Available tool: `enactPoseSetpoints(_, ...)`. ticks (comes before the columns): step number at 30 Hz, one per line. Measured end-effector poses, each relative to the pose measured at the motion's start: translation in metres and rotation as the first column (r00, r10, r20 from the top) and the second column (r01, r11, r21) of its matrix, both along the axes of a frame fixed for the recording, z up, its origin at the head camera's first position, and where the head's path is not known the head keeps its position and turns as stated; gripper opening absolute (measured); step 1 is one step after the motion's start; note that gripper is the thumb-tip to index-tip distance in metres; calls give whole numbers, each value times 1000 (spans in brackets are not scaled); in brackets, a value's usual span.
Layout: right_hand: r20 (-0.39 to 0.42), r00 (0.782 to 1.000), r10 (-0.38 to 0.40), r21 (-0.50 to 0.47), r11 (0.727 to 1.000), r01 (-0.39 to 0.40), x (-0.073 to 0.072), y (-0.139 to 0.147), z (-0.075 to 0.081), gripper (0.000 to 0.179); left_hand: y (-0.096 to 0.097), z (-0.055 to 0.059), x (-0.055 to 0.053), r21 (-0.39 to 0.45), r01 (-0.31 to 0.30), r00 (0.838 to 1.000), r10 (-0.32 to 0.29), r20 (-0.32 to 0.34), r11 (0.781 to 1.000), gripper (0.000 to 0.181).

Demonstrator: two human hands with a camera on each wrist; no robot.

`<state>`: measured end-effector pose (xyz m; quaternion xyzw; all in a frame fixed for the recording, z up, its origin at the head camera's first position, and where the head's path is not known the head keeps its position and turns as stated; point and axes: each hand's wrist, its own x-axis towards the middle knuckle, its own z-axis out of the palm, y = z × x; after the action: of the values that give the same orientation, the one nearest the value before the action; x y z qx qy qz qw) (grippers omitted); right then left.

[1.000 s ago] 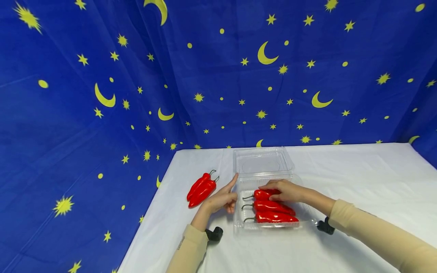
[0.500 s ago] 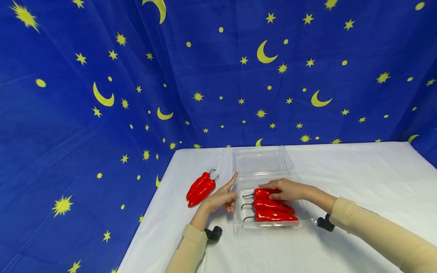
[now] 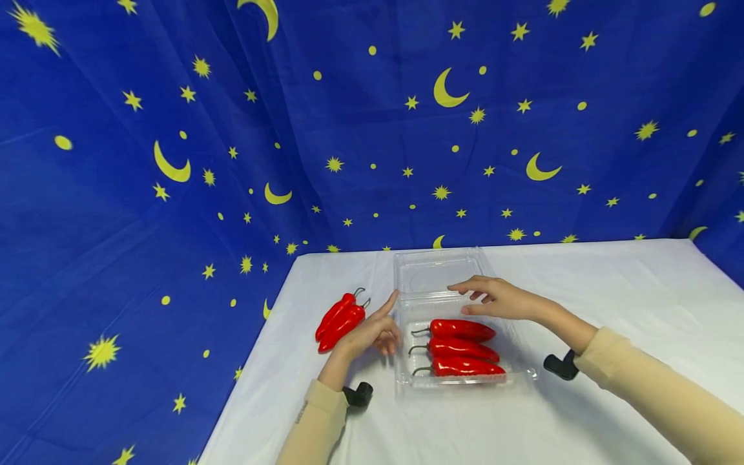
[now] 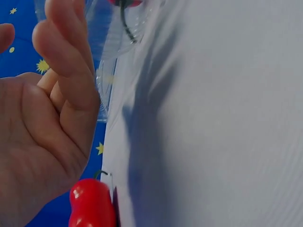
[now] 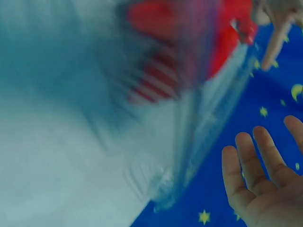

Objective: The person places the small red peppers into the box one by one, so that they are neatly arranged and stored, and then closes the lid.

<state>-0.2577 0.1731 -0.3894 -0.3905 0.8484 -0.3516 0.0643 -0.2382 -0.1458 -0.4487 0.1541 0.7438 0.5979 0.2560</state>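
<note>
My left hand (image 3: pixel 370 332), index straight, and loose-fingered right hand (image 3: pixel 498 299) are empty, at the box (image 3: pixel 520 358)'s nine and one o'clock; bumping might jostle peppers (image 3: pixel 463 350).

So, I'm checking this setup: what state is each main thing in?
Box: open, partly filled
Lid: folded back
Three peppers: lying in box
Tablecloth: spread out
Two peppers: lying outside box
Curtain: hanging
Left hand: beside box, empty
Right hand: above box, empty
</note>
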Motion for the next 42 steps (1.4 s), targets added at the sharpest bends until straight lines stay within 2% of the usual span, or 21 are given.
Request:
enactPoseSetpoints(6,-14,995,-96,-86,992,94,-6,20,11,53,-8,5,-1,4,9,1000,-9,-23,1000,67)
enactPoseSetpoints(14,10,982,-189,-58,980,190,-8,39,9,60,-13,12,0,32,-8,1000,8,-17,999,62)
enactPoseSetpoints(18,29,971,-235,-79,968,237,-9,44,6,58,-16,13,-1,47,-27,1000,27,-13,999,58)
enactPoseSetpoints(22,86,958,-273,-97,955,281,-11,48,2,55,-20,16,-1,58,-44,999,45,-19,997,53)
enactPoseSetpoints(26,157,940,-302,-93,943,318,-12,53,-5,54,-23,20,-1,84,-65,996,70,-55,994,52)
enactPoseSetpoints(32,257,915,-310,-115,931,348,-15,62,-16,50,-32,25,0,150,-118,978,141,-152,982,55)
enactPoseSetpoints(42,363,882,-301,-127,922,366,-19,70,-34,53,-48,27,3,279,-162,942,233,-242,947,46)
